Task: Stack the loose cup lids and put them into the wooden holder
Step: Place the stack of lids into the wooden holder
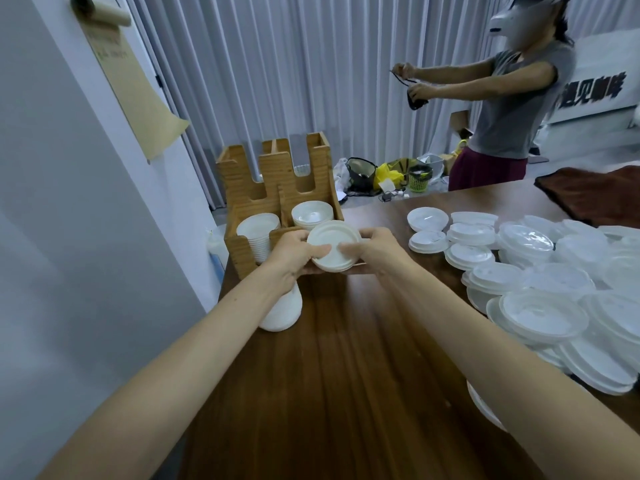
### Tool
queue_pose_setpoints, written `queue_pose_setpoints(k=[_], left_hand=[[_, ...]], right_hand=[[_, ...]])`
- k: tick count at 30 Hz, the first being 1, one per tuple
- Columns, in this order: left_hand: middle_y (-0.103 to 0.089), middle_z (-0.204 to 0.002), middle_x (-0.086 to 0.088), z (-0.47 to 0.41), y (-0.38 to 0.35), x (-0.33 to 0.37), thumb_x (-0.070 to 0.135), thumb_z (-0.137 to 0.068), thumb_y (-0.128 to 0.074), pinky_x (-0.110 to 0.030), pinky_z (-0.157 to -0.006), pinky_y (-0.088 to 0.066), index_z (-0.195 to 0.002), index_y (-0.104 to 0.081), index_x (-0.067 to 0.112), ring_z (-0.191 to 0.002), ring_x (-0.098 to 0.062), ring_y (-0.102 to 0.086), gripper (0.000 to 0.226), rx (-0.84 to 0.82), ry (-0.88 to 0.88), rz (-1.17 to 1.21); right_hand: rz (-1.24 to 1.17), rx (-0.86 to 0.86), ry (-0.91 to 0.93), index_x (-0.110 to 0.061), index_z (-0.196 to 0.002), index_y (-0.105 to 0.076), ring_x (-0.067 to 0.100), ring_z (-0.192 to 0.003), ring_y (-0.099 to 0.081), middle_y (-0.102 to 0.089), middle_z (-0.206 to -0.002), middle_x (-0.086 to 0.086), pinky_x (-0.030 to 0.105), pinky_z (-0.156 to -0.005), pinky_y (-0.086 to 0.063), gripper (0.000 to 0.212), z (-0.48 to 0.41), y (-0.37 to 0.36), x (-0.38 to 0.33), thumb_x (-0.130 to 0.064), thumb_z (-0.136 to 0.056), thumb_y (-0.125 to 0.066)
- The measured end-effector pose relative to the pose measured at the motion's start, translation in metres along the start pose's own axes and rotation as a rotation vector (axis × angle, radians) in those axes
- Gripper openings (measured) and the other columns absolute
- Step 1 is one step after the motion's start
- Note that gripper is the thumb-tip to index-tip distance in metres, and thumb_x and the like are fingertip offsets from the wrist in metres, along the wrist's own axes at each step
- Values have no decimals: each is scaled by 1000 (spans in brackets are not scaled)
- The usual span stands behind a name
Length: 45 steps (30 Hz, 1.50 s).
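We hold a short stack of white round plastic cup lids [333, 247] between both hands at the centre of the frame, just in front of the light wooden slotted holder [273, 174]. The left hand [294, 252] grips the stack's left rim, thumb laid on the top lid and fingers curled beneath. The right hand [375, 249] grips the right rim in the same way, thumb on top. The stack is tilted, its top face turned toward the camera. In the holder, the front left compartment contains a column of white ribbed plastic cups [258, 237]; the front right compartment contains a seated stack of white lids [311, 212], just behind the held stack. A large pile of loose translucent white lids [540, 271] covers the right side of the dark brown wooden table [346, 358]. A white tapered object [282, 315] lies partly hidden under our left forearm. A second person [512, 109] stands at the upper right.
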<state>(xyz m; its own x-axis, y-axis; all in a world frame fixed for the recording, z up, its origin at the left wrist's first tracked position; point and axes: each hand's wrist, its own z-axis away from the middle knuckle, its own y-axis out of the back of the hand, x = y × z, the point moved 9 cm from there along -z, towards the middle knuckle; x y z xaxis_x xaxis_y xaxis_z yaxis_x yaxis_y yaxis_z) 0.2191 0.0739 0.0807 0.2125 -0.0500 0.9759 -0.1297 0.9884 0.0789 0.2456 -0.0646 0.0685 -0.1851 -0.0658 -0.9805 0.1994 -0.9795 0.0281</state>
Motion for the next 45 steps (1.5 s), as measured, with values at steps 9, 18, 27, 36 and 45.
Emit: queue_pose_setpoints(k=[9, 18, 27, 36, 45], left_hand=[[-50, -120, -2, -33, 23, 49, 32, -94, -53, -30, -88, -47, -132, -45, 20, -107, -16, -51, 40, 178, -378, -541], [-71, -100, 0, -21, 6, 94, 13, -74, -77, -39, -110, -7, -93, -73, 14, -111, -22, -59, 20, 333, -1167, -1256], [-69, -81, -6, -54, 11, 74, 5, -70, -79, -48, -96, -42, -82, -71, 10, -76, -26, -65, 15, 216, -1128, -1410], [-68, -96, -8, -70, 5, 66, 12, -85, -65, -44, -103, -32, -96, -72, 10, -93, -28, -61, 13, 159, -1012, -1426], [-67, -96, -9, -69, 5, 60, 10, -90, -58, -43, -103, -32, -96, -73, 9, -93, -28, -59, 16, 144, -995, -1520]], right_hand=[[25, 71, 15, -3, -112, -61, 29, -94, -67, -65, -110, 16, 41, -69, -61, 31, -54, -6, -33, -1, -82, -70], [-167, 127, 50, 0, -98, -60, 31, -84, -66, -63, -106, 23, 31, -56, -58, 14, -89, -19, -54, -2, -85, -64], [13, 281, 162, 7, -92, -65, 26, -61, -66, -67, -74, 22, 37, -59, -61, 31, -71, 6, -36, -20, -97, -51], [201, 202, 160, 8, -80, -67, 22, -52, -68, -69, -62, 18, 28, -50, -57, 23, -71, -7, -26, -2, -90, -50], [276, 159, 175, 1, -81, -67, 24, -68, -72, -71, -72, 15, 42, -69, -61, 20, -81, -19, -16, -2, -89, -50]])
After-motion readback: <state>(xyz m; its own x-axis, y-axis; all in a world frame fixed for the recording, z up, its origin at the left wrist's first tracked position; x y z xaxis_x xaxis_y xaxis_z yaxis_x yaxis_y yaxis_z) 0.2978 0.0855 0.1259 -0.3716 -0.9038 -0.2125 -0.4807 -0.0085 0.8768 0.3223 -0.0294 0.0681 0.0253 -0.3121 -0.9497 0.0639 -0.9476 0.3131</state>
